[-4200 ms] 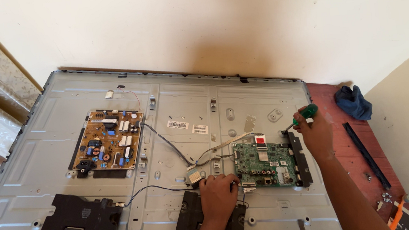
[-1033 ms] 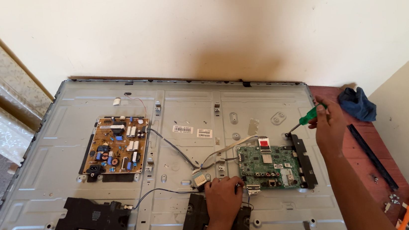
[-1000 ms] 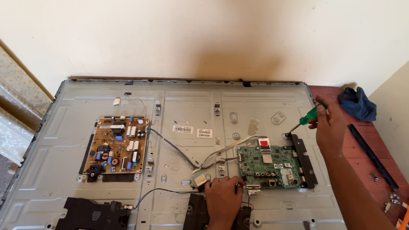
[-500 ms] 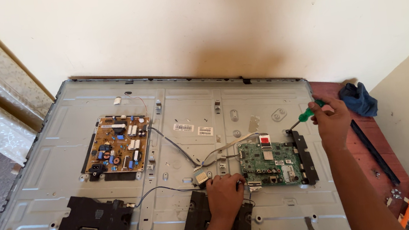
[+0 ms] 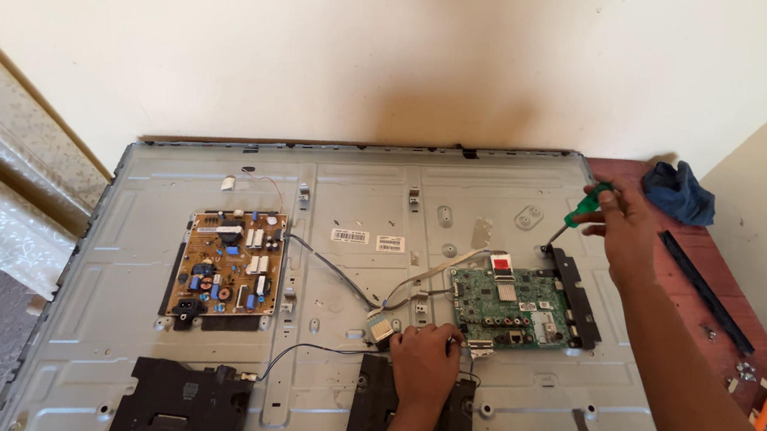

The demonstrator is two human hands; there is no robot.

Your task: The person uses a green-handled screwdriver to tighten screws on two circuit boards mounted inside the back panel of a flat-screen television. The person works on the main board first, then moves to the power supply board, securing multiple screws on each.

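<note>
A large grey metal TV back panel point(image 5: 182, 357) is lying flat against a cream wall, and everything here is placed relative to its green main board point(image 5: 512, 306). Far to the left of that board, a brown power board point(image 5: 230, 275) is sitting on the panel, with a black speaker box point(image 5: 178, 421) below it. Grey cables point(image 5: 338, 276) are running from the power board toward the main board. Just left of the main board's lower corner, the left hand point(image 5: 426, 363) is resting palm down on the panel, fingers loosely together, gripping nothing that shows. At the main board's upper right, the right hand point(image 5: 626, 225) is clamping a green-handled screwdriver point(image 5: 580, 215), its tip touching the black bracket point(image 5: 571, 293) beside the board. Further right, a blue cloth point(image 5: 679, 194) is lying on the red table point(image 5: 706, 306).
</note>
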